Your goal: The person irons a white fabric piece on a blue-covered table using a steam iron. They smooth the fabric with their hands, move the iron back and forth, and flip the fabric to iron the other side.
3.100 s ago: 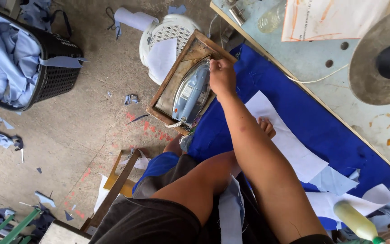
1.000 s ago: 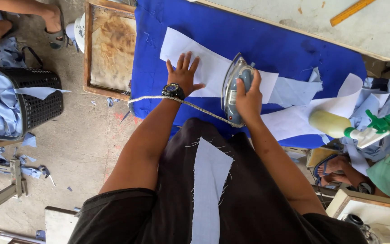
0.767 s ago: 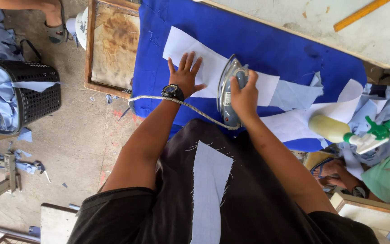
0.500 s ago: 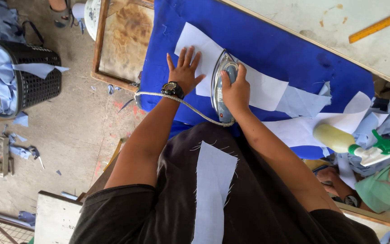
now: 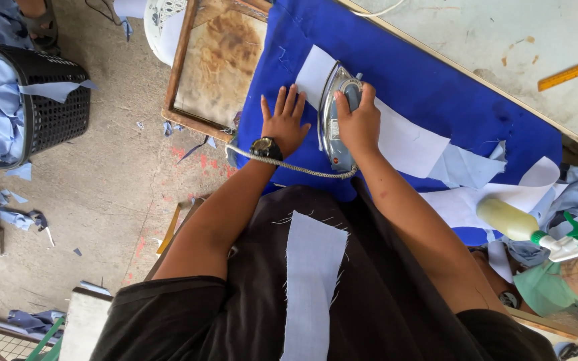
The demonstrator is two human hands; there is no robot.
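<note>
My right hand grips the handle of a grey-blue electric iron that rests on a long white fabric strip. The strip lies on a blue padded ironing cloth. My left hand, with a black watch on the wrist, lies flat with fingers spread just left of the iron, at the strip's left end. The iron's braided cord runs across my left wrist. A pale blue fabric strip hangs down my dark shirt.
A scorched wooden tray sits left of the blue cloth. A black basket of blue fabric stands on the concrete floor. A yellow-green spray bottle lies at right, by more fabric pieces. A yellow ruler lies on the pale table.
The iron left the wooden tray and came onto the white strip; over the last second it slid leftward along the strip toward my left hand, which stays pressed flat.
</note>
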